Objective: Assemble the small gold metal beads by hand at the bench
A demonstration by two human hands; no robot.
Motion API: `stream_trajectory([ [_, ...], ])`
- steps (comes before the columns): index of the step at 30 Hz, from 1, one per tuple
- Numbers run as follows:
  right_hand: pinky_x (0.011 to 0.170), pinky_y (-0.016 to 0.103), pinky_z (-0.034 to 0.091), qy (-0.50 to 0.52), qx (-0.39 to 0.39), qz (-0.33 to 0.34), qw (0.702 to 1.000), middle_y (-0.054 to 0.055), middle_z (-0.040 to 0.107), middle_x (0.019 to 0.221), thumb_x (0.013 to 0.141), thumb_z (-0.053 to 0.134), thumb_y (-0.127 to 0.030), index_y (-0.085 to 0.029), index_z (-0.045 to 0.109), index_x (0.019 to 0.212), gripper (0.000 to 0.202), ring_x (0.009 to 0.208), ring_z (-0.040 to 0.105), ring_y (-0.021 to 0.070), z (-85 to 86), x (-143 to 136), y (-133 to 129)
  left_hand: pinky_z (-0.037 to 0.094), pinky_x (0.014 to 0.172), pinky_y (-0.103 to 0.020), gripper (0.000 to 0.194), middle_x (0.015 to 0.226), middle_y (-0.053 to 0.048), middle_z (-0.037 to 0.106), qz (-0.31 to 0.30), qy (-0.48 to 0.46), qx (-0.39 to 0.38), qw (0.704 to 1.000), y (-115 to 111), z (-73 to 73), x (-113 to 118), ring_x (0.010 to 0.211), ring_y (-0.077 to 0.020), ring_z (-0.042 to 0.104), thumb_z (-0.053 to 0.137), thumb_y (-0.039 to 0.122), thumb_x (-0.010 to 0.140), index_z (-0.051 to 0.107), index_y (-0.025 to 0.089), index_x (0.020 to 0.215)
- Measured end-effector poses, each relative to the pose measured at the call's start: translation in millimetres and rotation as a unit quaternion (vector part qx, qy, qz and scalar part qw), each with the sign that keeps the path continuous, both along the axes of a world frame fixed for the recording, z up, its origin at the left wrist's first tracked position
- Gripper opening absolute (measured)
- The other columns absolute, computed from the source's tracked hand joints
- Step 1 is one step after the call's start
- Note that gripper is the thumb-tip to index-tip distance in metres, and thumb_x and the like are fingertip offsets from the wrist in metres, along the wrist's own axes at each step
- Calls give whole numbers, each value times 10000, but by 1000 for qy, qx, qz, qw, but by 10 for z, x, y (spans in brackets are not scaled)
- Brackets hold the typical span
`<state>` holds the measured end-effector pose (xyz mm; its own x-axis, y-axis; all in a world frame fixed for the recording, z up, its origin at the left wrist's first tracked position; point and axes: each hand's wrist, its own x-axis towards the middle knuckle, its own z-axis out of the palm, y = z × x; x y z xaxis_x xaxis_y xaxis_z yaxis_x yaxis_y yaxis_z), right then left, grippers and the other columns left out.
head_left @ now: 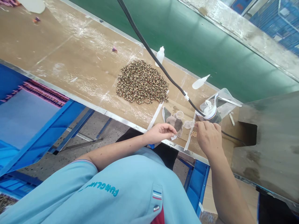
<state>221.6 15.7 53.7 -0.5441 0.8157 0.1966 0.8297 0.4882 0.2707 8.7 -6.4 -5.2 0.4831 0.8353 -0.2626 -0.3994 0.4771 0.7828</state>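
Tan bits (193,134) near curled right hand (209,137): likely light, stiff, easily scattered; pinch singly by edges. Left hand (161,132) likewise curled; cannot tell whether either grips anything.

Shirt (130,186), light blue; lettering (106,188), teal; tab (157,195), striped white, blue and red. Table (86,68), brown, streaked whitish. Pile of small pieces (142,82), mottled brown, cream and black. Small bits (193,134), right, tan. Two bottles (160,57) (200,82), white. Cable (149,50), black. Far belt (210,43), green. Left tray (44,135), blue; rows (46,94) therein, banded pink and dark purple.
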Motion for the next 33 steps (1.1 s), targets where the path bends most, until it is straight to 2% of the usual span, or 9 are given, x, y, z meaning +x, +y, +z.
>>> stream_trajectory([
  [4,693,308,261,18,-6,-1,1000,44,530,679,930,376,-197,-183,546,742,254,661,434,175,-4,3,1,463,673,-219,135,728,-14,638,-2,1,0,1000,-5,-3,-2,666,-84,576,720,163,666,647,112,768],
  [10,704,305,275,-16,30,18,999,45,551,682,935,363,-183,-178,542,754,254,655,446,176,-6,0,2,462,665,-215,129,723,-12,634,0,5,-1,1000,-5,7,0,659,-79,573,718,150,666,645,110,764],
  [18,707,299,272,-17,29,15,999,39,557,680,925,392,-186,-181,536,752,226,655,451,172,-9,0,4,457,660,-210,116,719,-7,631,-1,1,-6,1000,-3,14,4,659,-76,570,710,127,665,645,110,760],
  [27,700,299,284,-1,28,13,1000,38,566,680,920,401,-176,-178,539,750,219,664,470,168,-4,6,2,463,682,-227,149,723,-12,637,-5,5,-6,1000,-4,3,3,662,-84,577,732,173,659,644,111,761],
  [30,694,301,296,15,24,5,1000,38,575,694,915,413,-185,-184,537,762,197,678,483,170,3,17,-4,469,669,-215,185,726,-11,637,1,8,-7,1000,-4,12,2,668,-82,586,749,190,651,641,113,780],
  [33,695,310,311,73,-1,-22,997,43,582,720,909,425,-218,-197,530,770,175,708,504,180,-11,34,-20,487,644,-219,262,725,-6,641,13,2,-22,1000,-1,19,6,648,-84,605,779,228,624,623,121,805],
])
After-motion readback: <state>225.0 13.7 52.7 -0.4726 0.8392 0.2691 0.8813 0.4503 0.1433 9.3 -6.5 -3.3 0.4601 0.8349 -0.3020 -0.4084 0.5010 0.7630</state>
